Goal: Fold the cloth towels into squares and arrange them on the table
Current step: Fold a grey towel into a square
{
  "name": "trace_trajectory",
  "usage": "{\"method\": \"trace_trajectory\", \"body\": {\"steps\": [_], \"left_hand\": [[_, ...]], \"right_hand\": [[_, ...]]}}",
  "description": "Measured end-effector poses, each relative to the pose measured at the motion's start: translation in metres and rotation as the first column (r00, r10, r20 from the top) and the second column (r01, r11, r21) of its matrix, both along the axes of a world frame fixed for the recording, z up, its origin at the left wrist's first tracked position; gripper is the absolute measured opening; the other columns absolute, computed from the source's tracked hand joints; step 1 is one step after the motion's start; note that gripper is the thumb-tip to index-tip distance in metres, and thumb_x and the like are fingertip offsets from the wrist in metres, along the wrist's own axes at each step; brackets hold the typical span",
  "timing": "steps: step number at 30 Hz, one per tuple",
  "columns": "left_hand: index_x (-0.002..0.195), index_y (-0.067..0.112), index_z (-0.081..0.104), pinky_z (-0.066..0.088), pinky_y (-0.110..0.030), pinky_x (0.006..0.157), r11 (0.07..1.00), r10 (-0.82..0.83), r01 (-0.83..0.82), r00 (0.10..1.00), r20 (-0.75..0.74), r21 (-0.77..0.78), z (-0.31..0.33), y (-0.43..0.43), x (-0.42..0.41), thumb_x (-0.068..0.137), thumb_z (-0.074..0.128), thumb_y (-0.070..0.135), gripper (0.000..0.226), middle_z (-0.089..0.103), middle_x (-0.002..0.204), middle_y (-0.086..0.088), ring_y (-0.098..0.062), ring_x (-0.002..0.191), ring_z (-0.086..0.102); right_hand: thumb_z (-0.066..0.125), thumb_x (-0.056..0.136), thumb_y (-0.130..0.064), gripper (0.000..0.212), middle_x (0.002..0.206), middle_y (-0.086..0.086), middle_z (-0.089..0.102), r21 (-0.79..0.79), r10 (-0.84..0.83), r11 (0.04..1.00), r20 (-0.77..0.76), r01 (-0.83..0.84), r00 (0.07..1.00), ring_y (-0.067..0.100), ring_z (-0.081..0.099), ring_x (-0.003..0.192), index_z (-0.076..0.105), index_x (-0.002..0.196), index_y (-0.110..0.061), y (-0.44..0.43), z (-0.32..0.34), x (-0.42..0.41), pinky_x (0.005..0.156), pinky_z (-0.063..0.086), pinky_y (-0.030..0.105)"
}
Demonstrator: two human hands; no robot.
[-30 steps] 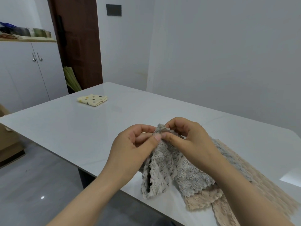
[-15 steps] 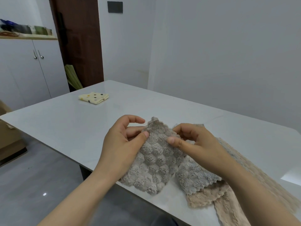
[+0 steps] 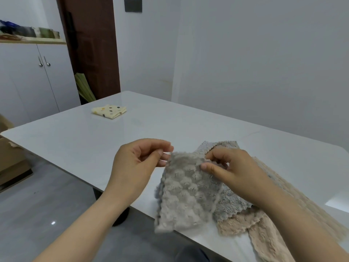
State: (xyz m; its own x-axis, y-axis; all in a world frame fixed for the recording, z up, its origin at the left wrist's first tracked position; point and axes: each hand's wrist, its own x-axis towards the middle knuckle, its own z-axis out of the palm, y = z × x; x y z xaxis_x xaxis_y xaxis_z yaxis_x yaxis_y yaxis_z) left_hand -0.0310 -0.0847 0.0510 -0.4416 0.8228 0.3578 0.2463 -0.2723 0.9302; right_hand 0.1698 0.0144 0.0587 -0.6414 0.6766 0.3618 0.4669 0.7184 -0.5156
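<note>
Head: hands (image 3: 139, 167) (image 3: 236, 173) pinch-tight on grey towel (image 3: 187, 193)

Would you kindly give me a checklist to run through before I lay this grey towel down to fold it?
1. Left hand pinches the grey towel at its top left corner: ok.
2. Right hand pinches the other top corner: ok.
3. Towel hangs flat and untwisted: cannot tell; its lower edge is blurred.
4. Bare table ahead of the hands to lay it on: ok.
5. Folded dotted towel out of the way: ok; it lies far off to the left.
6. Held towel apart from the pile of unfolded towels: cannot tell; they overlap in the view.
</note>
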Motion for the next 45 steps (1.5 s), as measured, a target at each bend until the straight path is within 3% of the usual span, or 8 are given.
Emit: {"method": "trace_trajectory", "body": {"steps": [6, 11, 16, 24, 29, 34, 40, 45], "left_hand": [[0.093, 0.01, 0.07, 0.058, -0.027, 0.077, 0.997, -0.05, 0.052, 0.998, 0.031, -0.06, -0.014, 0.003, 0.002, 0.092, 0.054, 0.004, 0.017, 0.076, 0.088, 0.002, -0.016, 0.081, 0.071], [0.097, 0.021, 0.069, 0.054, -0.03, 0.088, 0.991, 0.036, -0.028, 0.997, 0.061, -0.128, -0.034, 0.011, -0.01, 0.088, 0.061, 0.026, 0.013, 0.074, 0.096, 0.006, -0.008, 0.093, 0.068], [0.105, 0.024, 0.065, 0.045, -0.002, 0.072, 0.957, -0.006, -0.003, 1.0, -0.03, -0.29, -0.055, 0.016, -0.013, 0.083, 0.067, 0.032, 0.024, 0.069, 0.1, 0.012, 0.006, 0.09, 0.062], [0.109, 0.016, 0.063, 0.05, -0.041, 0.094, 0.866, -0.122, 0.047, 0.985, -0.12, -0.499, -0.087, 0.05, -0.007, 0.089, 0.061, 0.031, 0.025, 0.067, 0.103, 0.001, -0.016, 0.098, 0.063], [0.093, 0.012, 0.065, 0.055, -0.036, 0.079, 0.818, -0.237, 0.153, 0.968, -0.082, -0.554, -0.081, 0.074, 0.006, 0.093, 0.055, 0.035, 0.025, 0.068, 0.082, -0.001, -0.018, 0.076, 0.064], [0.072, 0.012, 0.056, 0.037, -0.018, 0.046, 0.717, -0.381, 0.285, 0.924, -0.015, -0.636, -0.071, 0.088, 0.012, 0.091, 0.058, 0.037, 0.031, 0.047, 0.057, 0.002, -0.009, 0.047, 0.041], [0.056, 0.019, 0.038, 0.027, -0.02, 0.043, 0.651, -0.399, 0.397, 0.904, 0.154, -0.647, -0.065, 0.098, 0.016, 0.091, 0.057, 0.039, 0.045, 0.034, 0.051, 0.004, -0.01, 0.041, 0.03], [0.058, 0.017, 0.042, 0.027, -0.023, 0.045, 0.611, -0.502, 0.403, 0.863, 0.06, -0.681, -0.062, 0.105, 0.023, 0.094, 0.054, 0.026, 0.039, 0.037, 0.054, -0.003, -0.013, 0.044, 0.032]], "right_hand": [[0.06, 0.088, -0.042, 0.022, 0.064, 0.001, 0.062, -0.012, -0.035, 0.999, 0.006, 0.035, 0.999, 0.015, 0.056, 0.059, 0.064, 0.076, -0.024, 0.001, -0.006, -0.003, 0.061, 0.048, 0.036], [0.06, 0.089, -0.044, 0.026, 0.062, -0.001, 0.058, -0.027, -0.033, 0.999, 0.136, 0.037, 0.99, 0.009, 0.047, 0.052, 0.063, 0.076, -0.021, 0.01, -0.012, -0.001, 0.054, 0.037, 0.024], [0.061, 0.089, -0.043, 0.028, 0.054, -0.011, 0.047, -0.106, -0.054, 0.991, 0.191, 0.075, 0.98, 0.003, 0.041, 0.049, 0.06, 0.07, -0.022, 0.021, -0.022, 0.021, 0.053, 0.033, 0.019], [0.065, 0.087, -0.035, 0.032, 0.062, -0.004, 0.039, -0.184, -0.045, 0.977, 0.302, 0.105, 0.952, 0.007, 0.033, 0.054, 0.051, 0.073, -0.01, 0.029, -0.031, 0.048, 0.058, 0.03, 0.029], [0.064, 0.084, -0.051, 0.037, 0.054, -0.008, 0.035, -0.214, -0.083, 0.965, 0.298, 0.151, 0.951, 0.007, 0.031, 0.049, 0.057, 0.077, -0.016, 0.031, -0.034, 0.041, 0.054, 0.026, 0.025], [0.065, 0.088, -0.034, 0.015, 0.066, 0.004, 0.06, -0.252, -0.04, 0.963, 0.202, 0.092, 0.978, 0.009, 0.047, 0.057, 0.06, 0.081, -0.023, 0.032, -0.039, 0.039, 0.058, 0.037, 0.025], [0.062, 0.087, -0.022, 0.005, 0.078, 0.01, 0.062, -0.413, 0.026, 0.911, 0.01, -0.02, 1.0, 0.012, 0.052, 0.068, 0.059, 0.091, -0.022, 0.03, -0.042, 0.053, 0.067, 0.04, 0.03], [0.055, 0.083, -0.028, 0.018, 0.073, 0.015, 0.053, -0.378, 0.048, 0.925, 0.051, -0.025, 0.998, 0.023, 0.048, 0.063, 0.061, 0.086, -0.012, 0.027, -0.036, 0.057, 0.063, 0.04, 0.04]]}}
